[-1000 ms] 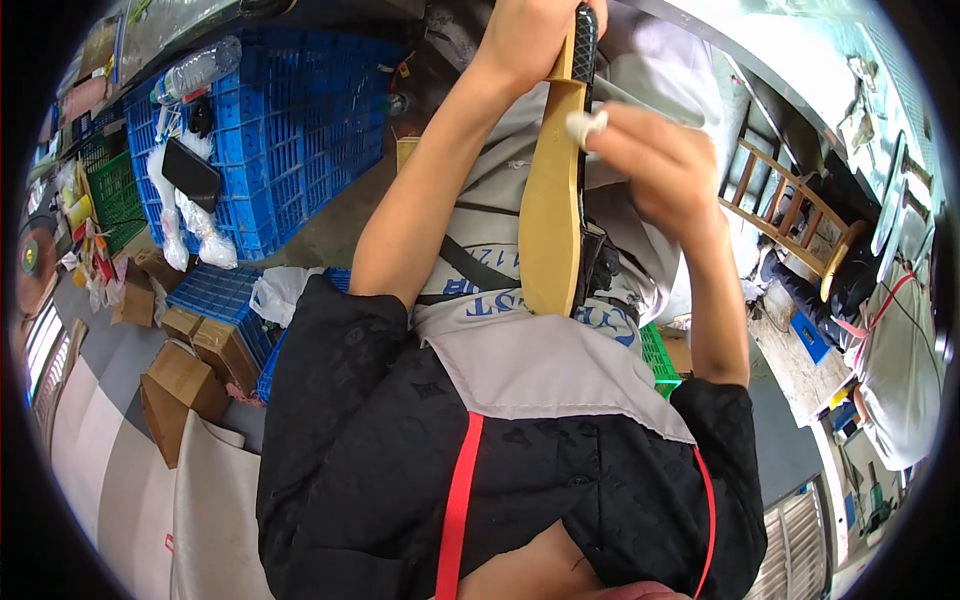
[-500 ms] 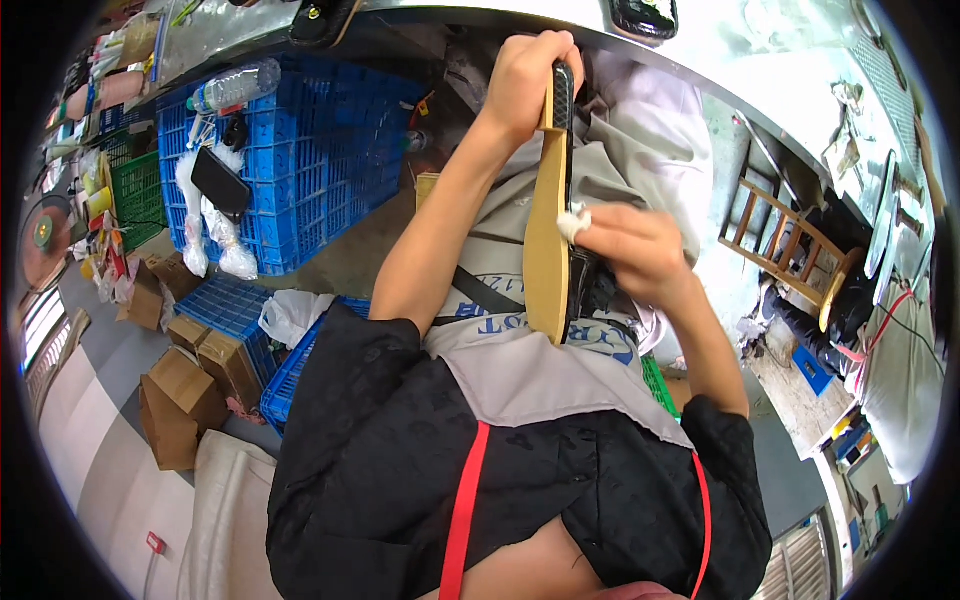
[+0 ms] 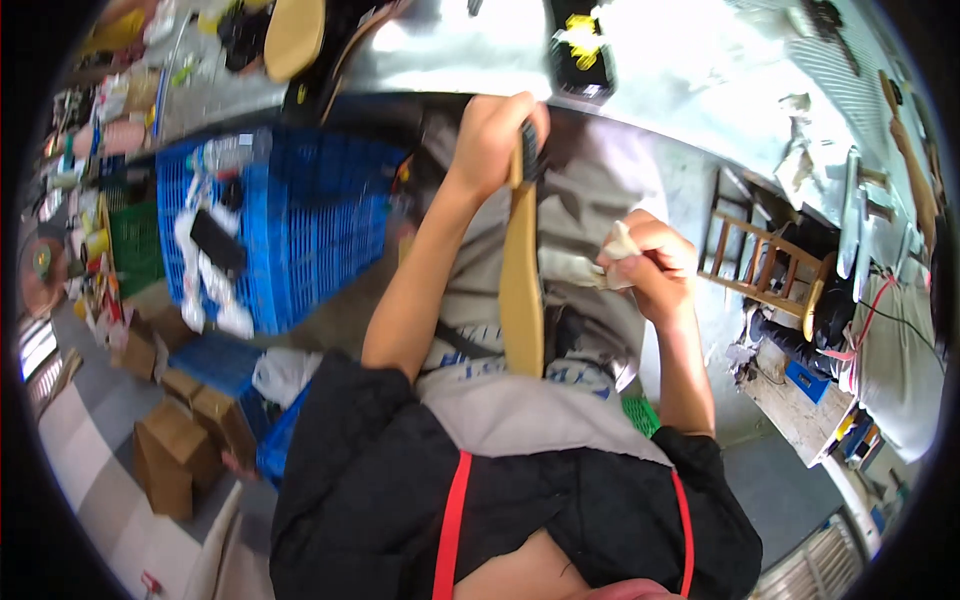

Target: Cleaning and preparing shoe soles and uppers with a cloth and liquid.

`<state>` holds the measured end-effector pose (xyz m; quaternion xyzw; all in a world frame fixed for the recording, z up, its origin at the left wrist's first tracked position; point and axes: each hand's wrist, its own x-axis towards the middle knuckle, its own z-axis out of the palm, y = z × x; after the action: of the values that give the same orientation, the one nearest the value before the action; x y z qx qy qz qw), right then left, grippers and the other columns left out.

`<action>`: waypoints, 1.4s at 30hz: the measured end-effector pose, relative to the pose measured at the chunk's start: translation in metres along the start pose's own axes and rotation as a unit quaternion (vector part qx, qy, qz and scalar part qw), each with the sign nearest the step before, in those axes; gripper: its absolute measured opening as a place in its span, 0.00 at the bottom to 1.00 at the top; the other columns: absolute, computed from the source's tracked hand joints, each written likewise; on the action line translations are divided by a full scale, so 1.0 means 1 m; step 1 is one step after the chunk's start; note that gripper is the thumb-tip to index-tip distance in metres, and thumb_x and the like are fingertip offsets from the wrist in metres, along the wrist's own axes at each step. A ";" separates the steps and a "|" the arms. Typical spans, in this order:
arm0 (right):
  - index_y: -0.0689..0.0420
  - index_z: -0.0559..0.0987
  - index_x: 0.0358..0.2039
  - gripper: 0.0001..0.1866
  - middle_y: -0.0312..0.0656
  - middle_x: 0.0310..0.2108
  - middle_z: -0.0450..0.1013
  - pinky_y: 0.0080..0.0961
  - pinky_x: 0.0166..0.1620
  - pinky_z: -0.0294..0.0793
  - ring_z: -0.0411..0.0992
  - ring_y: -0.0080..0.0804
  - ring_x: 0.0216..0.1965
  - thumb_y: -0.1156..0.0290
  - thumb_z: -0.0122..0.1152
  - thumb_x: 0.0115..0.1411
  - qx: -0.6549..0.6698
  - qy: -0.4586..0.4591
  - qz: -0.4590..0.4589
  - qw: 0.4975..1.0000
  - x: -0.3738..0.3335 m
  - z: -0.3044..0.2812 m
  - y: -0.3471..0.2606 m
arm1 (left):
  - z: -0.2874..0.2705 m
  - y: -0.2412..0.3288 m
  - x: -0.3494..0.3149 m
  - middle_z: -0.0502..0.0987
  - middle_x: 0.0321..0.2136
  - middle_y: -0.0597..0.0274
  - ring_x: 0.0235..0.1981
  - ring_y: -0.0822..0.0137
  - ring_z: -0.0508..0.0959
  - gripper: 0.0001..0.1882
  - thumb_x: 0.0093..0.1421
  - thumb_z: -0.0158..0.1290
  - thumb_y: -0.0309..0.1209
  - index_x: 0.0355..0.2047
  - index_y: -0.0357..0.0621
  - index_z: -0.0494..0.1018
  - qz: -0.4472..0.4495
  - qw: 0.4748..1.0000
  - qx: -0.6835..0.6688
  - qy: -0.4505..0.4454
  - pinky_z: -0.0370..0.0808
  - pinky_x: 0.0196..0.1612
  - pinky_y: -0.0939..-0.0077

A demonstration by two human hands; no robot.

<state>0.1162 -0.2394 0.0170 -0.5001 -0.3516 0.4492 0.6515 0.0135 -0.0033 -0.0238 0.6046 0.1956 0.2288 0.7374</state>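
My left hand (image 3: pixel 500 145) is wrapped round the far end of a shoe (image 3: pixel 521 285) with a tan sole and a black, textured upper. The shoe is turned on its side, its sole toward my left and its near end by my apron. Apart from it on the right, my right hand (image 3: pixel 660 262) pinches a crumpled white cloth (image 3: pixel 618 243). Part of the cloth trails toward the shoe. Much of the black upper is hidden behind the sole from here.
A metal worktable (image 3: pixel 440 50) runs across the far side, bearing a black shoe (image 3: pixel 580 50) with a yellow mark and a tan-soled shoe (image 3: pixel 295 40). Blue crates (image 3: pixel 325 235) stand at left, with cardboard boxes (image 3: pixel 175 445) nearer. A wooden stool (image 3: pixel 765 260) lies at right.
My right hand has drawn away from the shoe to the right, with the cloth still in its fingers. The view has shifted, bringing more of the worktable into sight.
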 end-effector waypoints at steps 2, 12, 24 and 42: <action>0.63 0.74 0.37 0.05 0.48 0.34 0.73 0.26 0.34 0.73 0.72 0.33 0.32 0.80 0.54 0.59 0.141 0.034 -0.066 0.987 0.027 -0.006 -0.014 | -0.012 -0.004 -0.009 0.70 0.13 0.63 0.18 0.72 0.69 0.27 0.67 0.41 0.38 0.13 0.37 0.69 -0.003 1.000 0.024 0.019 0.64 0.27 0.75; 0.58 0.78 0.40 0.08 0.40 0.35 0.76 0.23 0.31 0.74 0.77 0.28 0.27 0.72 0.61 0.61 -0.528 0.389 -0.368 0.659 0.147 -0.078 -0.111 | -0.015 -0.001 -0.005 0.68 0.10 0.64 0.14 0.72 0.66 0.30 0.69 0.38 0.40 0.12 0.38 0.69 -0.029 0.997 0.058 0.033 0.61 0.23 0.75; 0.57 0.74 0.48 0.17 0.42 0.42 0.75 0.27 0.34 0.77 0.76 0.33 0.31 0.67 0.68 0.61 -0.557 0.353 -0.292 0.693 0.159 -0.096 -0.083 | -0.015 0.008 -0.004 0.68 0.08 0.60 0.12 0.69 0.67 0.31 0.69 0.36 0.42 0.10 0.40 0.68 -0.026 0.996 0.079 0.038 0.62 0.21 0.76; 0.58 0.68 0.45 0.18 0.31 0.23 0.62 0.21 0.22 0.59 0.57 0.20 0.20 0.60 0.63 0.67 0.050 0.501 -0.231 0.833 0.156 -0.130 -0.089 | -0.007 0.019 -0.006 0.70 0.12 0.65 0.15 0.74 0.67 0.27 0.69 0.43 0.38 0.13 0.38 0.71 -0.024 0.999 0.026 0.007 0.61 0.22 0.77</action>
<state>0.3095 -0.1453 0.0713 -0.5275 -0.0594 -0.0088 0.8475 0.0029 0.0018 -0.0059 0.6173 0.2211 0.2097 0.7253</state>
